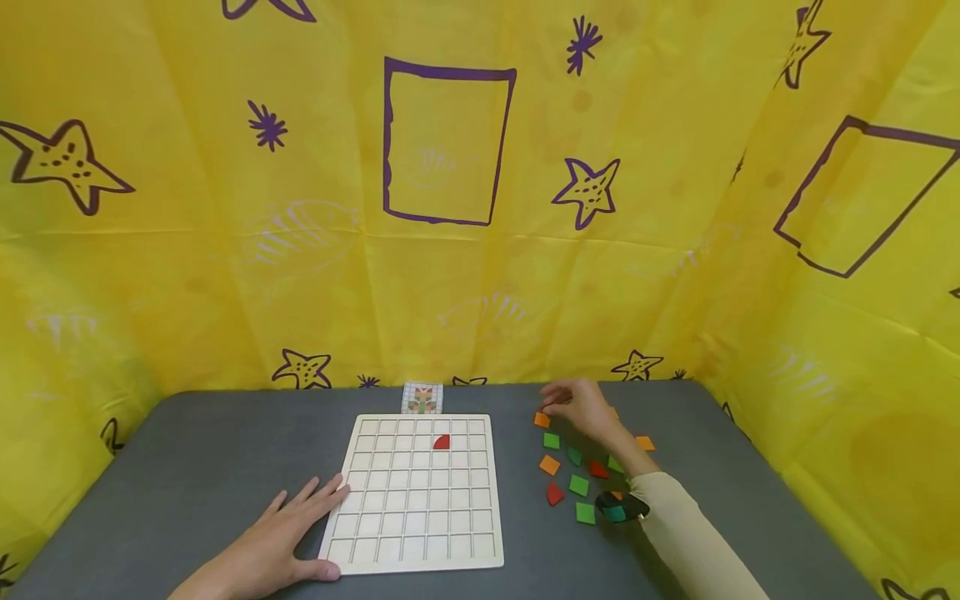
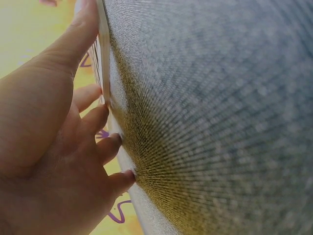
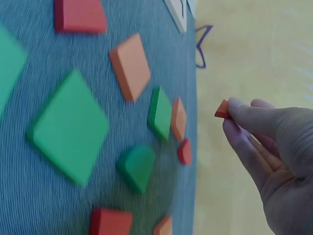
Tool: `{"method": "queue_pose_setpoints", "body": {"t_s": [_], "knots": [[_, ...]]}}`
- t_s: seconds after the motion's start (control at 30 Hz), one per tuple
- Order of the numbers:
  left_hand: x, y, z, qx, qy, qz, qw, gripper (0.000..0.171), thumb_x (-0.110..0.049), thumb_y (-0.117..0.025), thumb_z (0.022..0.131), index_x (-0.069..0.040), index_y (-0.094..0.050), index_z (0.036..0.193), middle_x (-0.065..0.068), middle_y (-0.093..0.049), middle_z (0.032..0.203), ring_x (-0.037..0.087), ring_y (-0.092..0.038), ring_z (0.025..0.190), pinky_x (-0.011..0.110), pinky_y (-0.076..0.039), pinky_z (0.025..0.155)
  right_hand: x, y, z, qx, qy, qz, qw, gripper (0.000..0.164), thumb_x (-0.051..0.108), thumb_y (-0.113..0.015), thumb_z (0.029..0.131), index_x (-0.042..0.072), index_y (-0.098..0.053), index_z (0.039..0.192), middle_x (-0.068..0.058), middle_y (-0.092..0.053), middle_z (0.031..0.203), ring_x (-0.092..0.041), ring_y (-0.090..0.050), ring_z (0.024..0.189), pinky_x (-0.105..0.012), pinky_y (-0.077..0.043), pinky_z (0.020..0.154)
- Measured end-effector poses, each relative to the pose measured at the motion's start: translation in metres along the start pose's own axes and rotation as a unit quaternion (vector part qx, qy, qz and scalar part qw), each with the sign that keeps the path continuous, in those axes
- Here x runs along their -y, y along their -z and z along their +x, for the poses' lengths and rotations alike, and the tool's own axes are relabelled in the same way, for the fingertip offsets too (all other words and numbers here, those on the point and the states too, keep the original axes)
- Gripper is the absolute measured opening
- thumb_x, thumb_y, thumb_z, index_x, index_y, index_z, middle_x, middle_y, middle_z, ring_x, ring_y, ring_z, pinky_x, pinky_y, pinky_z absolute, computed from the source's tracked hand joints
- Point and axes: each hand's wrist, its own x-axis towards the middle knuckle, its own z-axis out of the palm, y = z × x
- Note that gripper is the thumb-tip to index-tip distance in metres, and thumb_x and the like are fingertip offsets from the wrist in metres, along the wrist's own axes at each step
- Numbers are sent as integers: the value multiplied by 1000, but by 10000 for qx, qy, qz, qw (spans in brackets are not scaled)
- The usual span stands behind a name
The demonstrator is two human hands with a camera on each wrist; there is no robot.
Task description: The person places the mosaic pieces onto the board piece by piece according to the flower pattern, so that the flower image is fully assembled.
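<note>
My left hand [image 1: 273,542] lies spread on the left side of a white gridded board [image 1: 416,523], its fingertips touching that edge and the thumb at the near left corner. In the left wrist view the fingers [image 2: 100,117] look straight against the board's side. One red quarter-round tile [image 1: 442,442] sits in a cell in the board's upper part. Above the table, right of the board, my right hand [image 1: 585,408] pinches a small red-orange tile [image 3: 222,110] between thumb and fingertips. Most of that tile is hidden by the fingers.
Loose tiles lie right of the board, among them several green squares [image 1: 578,485], orange squares [image 1: 550,464] and a red quarter-round [image 1: 554,494]. A small printed pattern card [image 1: 422,398] stands behind the board. Yellow cloth [image 1: 450,275] encloses the grey table [image 1: 225,450] at the back and sides.
</note>
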Motion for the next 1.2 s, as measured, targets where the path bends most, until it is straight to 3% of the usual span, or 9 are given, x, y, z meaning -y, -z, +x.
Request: {"method": "queue_pose_setpoints", "body": {"t_s": [0.27, 0.5, 0.6, 0.83, 1.03, 1.2], "knots": [[0, 0, 3, 140, 250, -88, 9996, 104, -59, -79, 64, -12, -41, 149, 15, -31, 158, 53, -17, 142, 76, -3, 103, 14, -23, 7, -195, -133, 59, 9997, 22, 0, -77, 80, -3, -73, 101, -6, -73, 85, -19, -69, 78, -29, -57, 67], [6, 8, 0, 408, -378, -134, 9984, 110, -52, -83, 62, -11, -35, 152, 20, -27, 158, 59, -16, 138, 82, -5, 96, 24, -42, 11, -36, 190, 25, 9998, 19, 1, -78, 79, -2, -74, 97, -5, -72, 85, -18, -69, 77, -26, -57, 68], [6, 13, -1, 491, -459, -153, 9976, 110, -49, -84, 61, -12, -36, 152, 20, -27, 158, 58, -16, 139, 81, -6, 97, 27, -49, 13, -10, 251, 87, 9996, 19, 1, -78, 79, -2, -74, 97, -4, -73, 84, -17, -69, 76, -26, -57, 68], [1, 15, 0, 350, -433, 194, 9983, 110, -55, -82, 57, -9, -42, 149, 19, -35, 154, 54, -24, 139, 78, -12, 101, 34, -63, 17, 66, 411, 313, 9986, 18, 4, -79, 80, 0, -75, 96, -3, -73, 83, -13, -68, 74, -24, -56, 68], [1, 11, 2, 218, -337, 589, 9975, 111, -65, -77, 55, -13, -45, 148, 15, -39, 153, 51, -30, 138, 78, -17, 100, 55, -79, 17, 224, 543, 508, 9970, 18, 4, -79, 80, -1, -74, 97, -2, -72, 80, -14, -67, 73, -25, -56, 68], [3, 8, 0, 101, -532, 729, 9959, 109, -66, -75, 58, -13, -44, 148, 17, -38, 153, 53, -30, 137, 78, -18, 99, 68, -97, 17, 455, 418, 645, 9960, 16, 3, -79, 80, 0, -74, 96, 0, -71, 80, -11, -66, 74, -23, -54, 68]]}}
